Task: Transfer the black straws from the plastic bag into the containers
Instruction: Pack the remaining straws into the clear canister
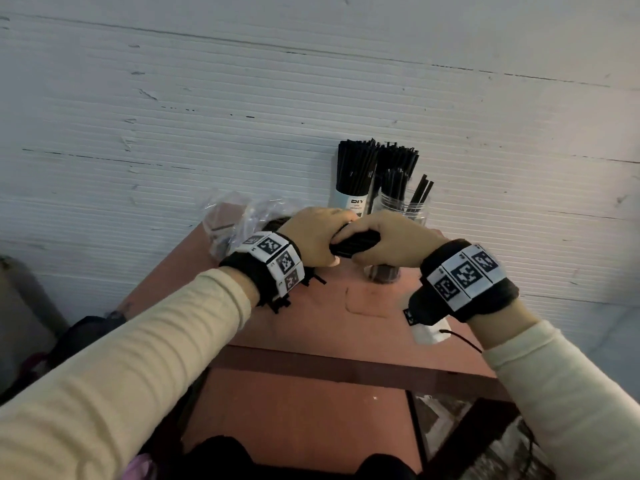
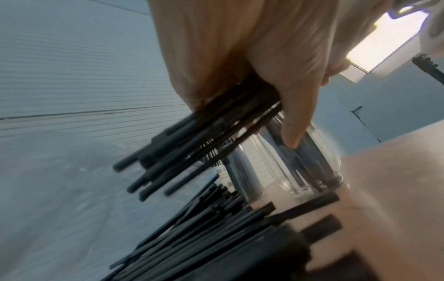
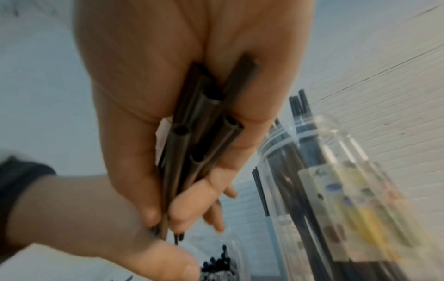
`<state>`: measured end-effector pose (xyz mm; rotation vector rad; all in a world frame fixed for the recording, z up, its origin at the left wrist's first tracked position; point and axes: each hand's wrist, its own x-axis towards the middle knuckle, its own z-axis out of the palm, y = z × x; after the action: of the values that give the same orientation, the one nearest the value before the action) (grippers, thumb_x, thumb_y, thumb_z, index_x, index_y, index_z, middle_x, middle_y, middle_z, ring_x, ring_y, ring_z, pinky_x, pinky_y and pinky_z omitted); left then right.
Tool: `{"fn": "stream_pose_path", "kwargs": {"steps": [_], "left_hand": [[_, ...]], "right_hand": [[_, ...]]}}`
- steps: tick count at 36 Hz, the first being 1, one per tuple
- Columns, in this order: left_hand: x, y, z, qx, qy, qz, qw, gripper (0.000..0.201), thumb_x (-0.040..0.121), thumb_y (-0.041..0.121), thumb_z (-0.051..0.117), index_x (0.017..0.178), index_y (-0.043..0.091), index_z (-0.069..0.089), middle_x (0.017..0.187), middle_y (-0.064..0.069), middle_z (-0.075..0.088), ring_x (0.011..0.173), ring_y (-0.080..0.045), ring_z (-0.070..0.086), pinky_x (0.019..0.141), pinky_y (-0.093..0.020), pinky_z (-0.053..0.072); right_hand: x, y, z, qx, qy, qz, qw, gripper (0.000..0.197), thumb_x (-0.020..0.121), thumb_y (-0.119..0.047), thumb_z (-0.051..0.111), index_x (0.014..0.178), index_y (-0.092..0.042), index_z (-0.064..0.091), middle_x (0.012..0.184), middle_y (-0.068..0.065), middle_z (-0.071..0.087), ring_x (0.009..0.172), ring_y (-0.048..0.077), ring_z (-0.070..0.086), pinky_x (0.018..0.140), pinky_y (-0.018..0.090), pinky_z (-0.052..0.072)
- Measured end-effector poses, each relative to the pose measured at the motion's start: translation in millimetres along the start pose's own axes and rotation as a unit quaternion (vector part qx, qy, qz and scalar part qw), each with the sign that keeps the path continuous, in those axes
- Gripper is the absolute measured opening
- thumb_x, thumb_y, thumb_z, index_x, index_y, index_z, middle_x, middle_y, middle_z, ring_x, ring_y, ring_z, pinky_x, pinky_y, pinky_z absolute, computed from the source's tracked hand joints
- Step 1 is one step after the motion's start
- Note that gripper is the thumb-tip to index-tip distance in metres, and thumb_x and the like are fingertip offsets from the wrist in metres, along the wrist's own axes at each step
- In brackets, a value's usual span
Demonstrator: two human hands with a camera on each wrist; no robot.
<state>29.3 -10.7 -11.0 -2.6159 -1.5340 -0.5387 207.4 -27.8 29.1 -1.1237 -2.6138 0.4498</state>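
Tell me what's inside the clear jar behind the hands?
A few black straws stand in the clear jar, leaning against its rim, with room left. The right hand covers the jar's bottom, so the straws' lower ends are hidden.

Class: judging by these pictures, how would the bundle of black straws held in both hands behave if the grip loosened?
The bundle of black straws would probably splay: its ends already sit uneven. The straws are round hollow tubes, so they would likely roll. They look light.
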Motion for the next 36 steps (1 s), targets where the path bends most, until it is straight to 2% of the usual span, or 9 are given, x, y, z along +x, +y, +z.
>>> {"fn": "stream_pose_path", "kwargs": {"steps": [4,7,9,12,19,24,26,31,36], "left_hand": [[5.7,12.9,6.0,-0.041,0.053,-0.011,0.998,0.032,0.081,0.022,0.065,0.112,0.018,0.057,0.092,-0.005,0.07,0.084,-0.029,0.065,0.071,-0.038,0.051],[6.1,19.6,3.7,-0.116,0.061,-0.025,0.991,0.028,0.085,0.033,0.066,0.111,0.024,0.063,0.089,0.002,0.07,0.082,-0.019,0.065,0.073,-0.035,0.052],[6.9,23.9,3.6,-0.187,0.07,-0.045,0.979,0.009,0.086,0.039,0.068,0.092,0.034,0.063,0.079,0.01,0.065,0.076,-0.009,0.064,0.067,-0.026,0.046],[10.1,36.9,3.7,-0.253,0.084,-0.068,0.961,0.025,0.087,0.04,0.069,0.071,0.036,0.051,0.067,0.014,0.056,0.063,0.001,0.054,0.059,-0.02,0.036],[11.5,66.4,16.5,-0.439,0.072,-0.075,0.892,0.026,0.09,0.034,0.068,0.073,0.017,0.058,0.056,0.012,0.054,0.054,0.0,0.053,0.059,-0.012,0.044],[6.9,70.8,31.6,-0.529,0.054,-0.106,0.84,0.025,0.081,0.037,0.076,0.093,0.016,0.068,0.082,0.005,0.07,0.082,-0.011,0.067,0.088,-0.031,0.053],[4.7,69.6,34.8,-0.548,0.055,-0.124,0.825,0.036,0.075,0.034,0.08,0.102,0.013,0.069,0.087,0.001,0.074,0.09,-0.015,0.069,0.095,-0.037,0.052],[1.6,71.7,29.3,-0.56,0.053,-0.126,0.817,0.06,0.065,0.047,0.077,0.107,0.006,0.068,0.102,-0.014,0.073,0.101,-0.027,0.068,0.101,-0.049,0.049],[0.9,69.6,29.9,-0.552,0.053,-0.142,0.82,0.036,0.077,0.032,0.077,0.1,0.005,0.068,0.092,-0.014,0.073,0.089,-0.025,0.07,0.096,-0.042,0.052]], "right_hand": [[-19.4,4.2,-11.2,0.022,0.041,-0.012,0.999,0.042,0.08,-0.009,0.072,0.116,-0.03,0.069,0.091,-0.022,0.062,0.074,-0.017,0.055,0.069,0.003,0.039],[-32.5,8.0,-23.9,0.046,0.093,-0.009,0.995,0.043,0.082,-0.021,0.073,0.122,-0.034,0.064,0.108,-0.017,0.065,0.091,-0.007,0.06,0.084,0.013,0.044],[-39.7,8.7,-34.7,0.074,0.14,-0.008,0.987,0.04,0.086,-0.031,0.07,0.124,-0.037,0.061,0.111,-0.014,0.064,0.092,-0.001,0.062,0.086,0.021,0.048],[-42.9,5.5,-45.7,0.092,0.25,-0.037,0.963,0.035,0.089,-0.035,0.066,0.124,-0.035,0.062,0.112,-0.012,0.063,0.094,-0.003,0.061,0.086,0.023,0.048],[-31.1,-14.9,-45.6,0.128,0.44,-0.098,0.884,0.037,0.087,-0.026,0.069,0.121,-0.02,0.057,0.121,-0.003,0.058,0.093,0.007,0.065,0.08,0.02,0.052],[-19.1,-13.1,-27.5,0.004,0.342,-0.063,0.937,0.03,0.097,-0.026,0.053,0.123,-0.013,0.061,0.117,-0.007,0.062,0.104,0.002,0.055,0.09,0.009,0.04],[-15.9,-8.1,-14.2,-0.036,0.281,-0.056,0.957,0.031,0.099,-0.028,0.05,0.121,-0.011,0.063,0.118,-0.002,0.064,0.108,0.008,0.056,0.093,0.015,0.038],[-13.9,-5.2,-8.5,-0.017,0.296,-0.074,0.952,0.029,0.096,-0.029,0.055,0.119,-0.013,0.063,0.116,-0.002,0.063,0.11,0.009,0.055,0.094,0.014,0.037],[-11.3,-4.6,-8.3,-0.018,0.319,-0.08,0.944,0.029,0.093,-0.028,0.057,0.119,-0.015,0.063,0.118,-0.003,0.062,0.112,0.013,0.055,0.1,0.03,0.042]]}}
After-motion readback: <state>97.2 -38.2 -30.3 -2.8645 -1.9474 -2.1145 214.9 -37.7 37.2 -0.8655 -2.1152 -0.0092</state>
